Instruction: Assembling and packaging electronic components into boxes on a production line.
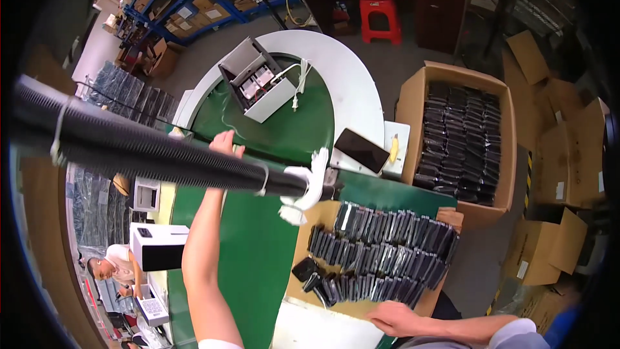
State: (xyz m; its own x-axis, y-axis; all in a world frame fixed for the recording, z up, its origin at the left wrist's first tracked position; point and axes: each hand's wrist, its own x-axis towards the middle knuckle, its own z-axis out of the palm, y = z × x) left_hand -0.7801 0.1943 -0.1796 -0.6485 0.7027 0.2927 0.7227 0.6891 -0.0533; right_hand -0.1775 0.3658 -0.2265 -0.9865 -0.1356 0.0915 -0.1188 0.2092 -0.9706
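Observation:
My left arm reaches forward over the green belt (248, 239). My left hand (226, 143) shows behind the black ribbed hose (161, 158), its fingers apart at the dark seam between the belt and the round table. The hose hides part of that hand and wrist, and nothing shows in its grasp. Near the lower edge my right hand (394, 318) rests palm down at the near side of a cardboard tray (300, 287). Its fingers curve under, and their tips are hidden. Rows of small dark plastic-wrapped packs (387, 252) stand in this tray.
An opened white device (268, 100) with a cable sits on the green-topped round table (355, 77). A dark-screened phone (361, 150) lies nearby. Right of it stands a carton (510, 148) of black wrapped packs. Leftward are a white box (158, 245) and a co-worker (119, 262).

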